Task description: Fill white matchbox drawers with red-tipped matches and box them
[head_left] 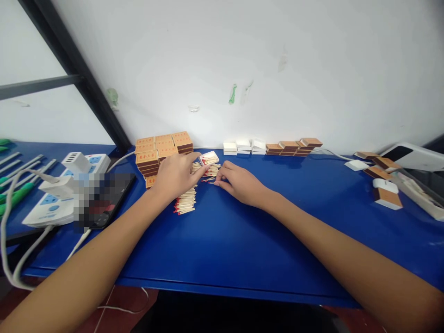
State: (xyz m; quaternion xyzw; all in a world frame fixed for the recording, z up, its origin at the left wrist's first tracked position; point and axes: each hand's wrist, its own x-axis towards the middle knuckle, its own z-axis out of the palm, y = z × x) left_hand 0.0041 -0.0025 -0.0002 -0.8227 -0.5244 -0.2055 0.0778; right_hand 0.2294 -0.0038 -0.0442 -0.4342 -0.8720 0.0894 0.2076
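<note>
My left hand (176, 172) is closed on a small white matchbox tray (208, 157), held tilted between thumb and fingers, with several red-tipped matches lying in it. Close by on the right, my right hand (239, 184) is pinched low over the table, and a match (211, 183) shows at its fingertips. Loose matches (186, 201) lie in a pile under and in front of my left hand, their red heads mostly to the left. More loose matches spread beneath the tray, partly hidden by my left hand.
Stacked matchboxes (147, 158) stand behind my left hand. Along the wall are white trays (243, 147) and brown box sleeves (289, 147). A power strip (57, 206) and a phone (113, 203) lie left; more matchboxes (387, 198) and a white device (416, 157) lie right on the blue table (243, 249).
</note>
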